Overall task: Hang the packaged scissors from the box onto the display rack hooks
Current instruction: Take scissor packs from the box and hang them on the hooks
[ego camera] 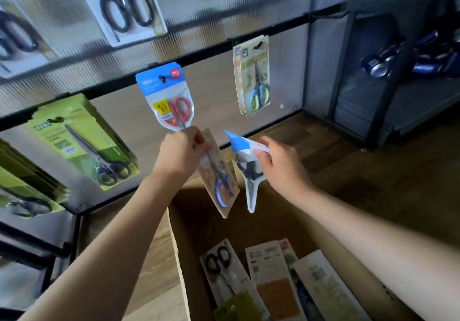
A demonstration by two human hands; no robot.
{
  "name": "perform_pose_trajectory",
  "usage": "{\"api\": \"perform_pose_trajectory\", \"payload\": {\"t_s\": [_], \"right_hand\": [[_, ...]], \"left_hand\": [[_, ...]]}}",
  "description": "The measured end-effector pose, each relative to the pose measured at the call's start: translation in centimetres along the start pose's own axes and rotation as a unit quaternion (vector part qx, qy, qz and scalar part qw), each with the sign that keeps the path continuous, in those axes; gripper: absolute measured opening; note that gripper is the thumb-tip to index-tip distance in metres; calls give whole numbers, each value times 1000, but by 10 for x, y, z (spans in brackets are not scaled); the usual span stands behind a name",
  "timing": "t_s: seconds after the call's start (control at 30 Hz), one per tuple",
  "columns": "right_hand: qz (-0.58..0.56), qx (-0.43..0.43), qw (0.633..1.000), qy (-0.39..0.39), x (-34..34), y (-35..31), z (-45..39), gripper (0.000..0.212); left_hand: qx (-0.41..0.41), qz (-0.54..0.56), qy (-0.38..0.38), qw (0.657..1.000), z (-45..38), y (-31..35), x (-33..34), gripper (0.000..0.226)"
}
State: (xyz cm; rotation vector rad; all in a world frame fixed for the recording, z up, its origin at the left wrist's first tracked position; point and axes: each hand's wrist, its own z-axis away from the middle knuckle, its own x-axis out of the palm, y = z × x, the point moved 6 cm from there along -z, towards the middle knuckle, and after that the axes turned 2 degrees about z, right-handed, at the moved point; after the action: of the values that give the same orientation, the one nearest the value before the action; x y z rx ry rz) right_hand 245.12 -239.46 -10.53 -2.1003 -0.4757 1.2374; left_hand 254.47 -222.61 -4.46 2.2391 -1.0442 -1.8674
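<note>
We read "deli" in a red corner tag on the blue-topped scissors pack (164, 94) at centre frame. On the green scissors pack (82, 141) at left, "SCISSORS" and "GRIP" show; other print is too blurred.

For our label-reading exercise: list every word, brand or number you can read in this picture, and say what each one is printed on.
"deli": red tag on the blue-topped pack of red scissors hanging on the rack.
"SCISSORS" and "GRIP": green scissors pack hanging at the left.
Smaller print on both packs: blurred.
Barcode and text on the packs in the box: too small to read.
Packs held in left hand and right hand: unreadable.
</note>
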Motion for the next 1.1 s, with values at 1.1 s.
{"api": "perform_pose_trajectory", "payload": {"t_s": [1.1], "right_hand": [[-91,22,969,229,-82,48,-32,28]], "left_hand": [[-42,292,56,954,-144,112,23,18]]}}
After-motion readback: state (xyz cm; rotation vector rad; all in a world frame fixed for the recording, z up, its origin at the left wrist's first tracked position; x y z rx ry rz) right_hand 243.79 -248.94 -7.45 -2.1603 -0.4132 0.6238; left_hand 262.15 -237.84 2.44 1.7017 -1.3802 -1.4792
